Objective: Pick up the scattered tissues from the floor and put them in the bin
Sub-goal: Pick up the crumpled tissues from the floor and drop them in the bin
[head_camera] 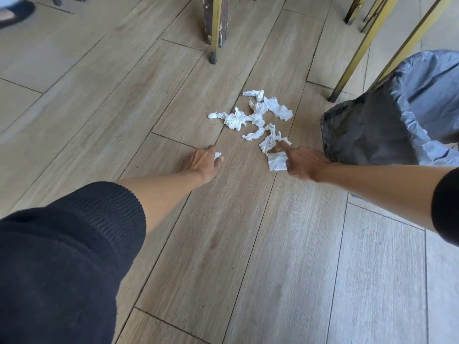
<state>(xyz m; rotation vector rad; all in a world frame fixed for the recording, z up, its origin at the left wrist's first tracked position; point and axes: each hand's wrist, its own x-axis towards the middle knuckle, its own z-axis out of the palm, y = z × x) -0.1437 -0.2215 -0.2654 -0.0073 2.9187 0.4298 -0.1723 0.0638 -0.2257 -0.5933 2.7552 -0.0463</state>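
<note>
Tissues [250,117] lie crumpled on the floor [223,244], just beyond both hands.

The left hand [202,162] pinches a small wad [217,155]; the right hand [304,161] holds a flat folded tissue [277,162] while its forefinger reaches toward the nearest scrap. The bin [387,125], lined with a dark bag, stands just right of the right hand. Paper this light and soft should crush easily; any raised fold gives a hold, though torn strips may slip free.

Light wood-plank floor [248,244] fills the frame. A dark, chipped furniture leg [215,26] with brass-coloured edging stands at top centre; slanted brass-coloured legs [357,53] cross the upper right (possibly chairs). A dark shoe [16,12] sits upper left.
</note>
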